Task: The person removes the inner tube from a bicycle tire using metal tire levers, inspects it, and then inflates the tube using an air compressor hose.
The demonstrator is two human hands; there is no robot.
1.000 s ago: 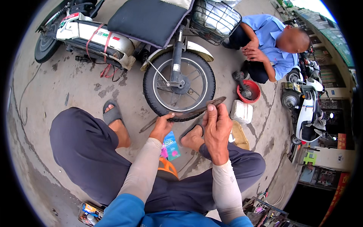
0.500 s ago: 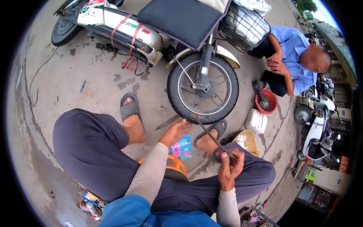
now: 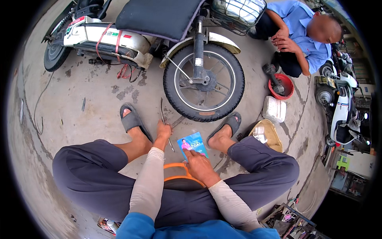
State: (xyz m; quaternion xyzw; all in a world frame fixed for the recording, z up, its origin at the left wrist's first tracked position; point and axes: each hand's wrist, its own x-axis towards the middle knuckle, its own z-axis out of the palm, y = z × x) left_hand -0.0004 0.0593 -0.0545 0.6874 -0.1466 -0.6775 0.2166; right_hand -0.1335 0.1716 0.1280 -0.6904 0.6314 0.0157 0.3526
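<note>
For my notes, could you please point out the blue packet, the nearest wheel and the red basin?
Blue packet (image 3: 195, 141), head view: its printed front.
Nearest wheel (image 3: 211, 82), head view: its hub.
Red basin (image 3: 289, 84), head view: its inner wall.

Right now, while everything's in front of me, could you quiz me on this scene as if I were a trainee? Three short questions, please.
1. Which of the person's hands holds the slim metal bar?
2. True or false: in the picture, the red bowl is to the right of the front wheel.
3. The fingers of the right hand are over which thing?
A) the wire basket
B) the blue packet
C) the black seat pad

Key:
1. The left hand.
2. True.
3. B.
</note>
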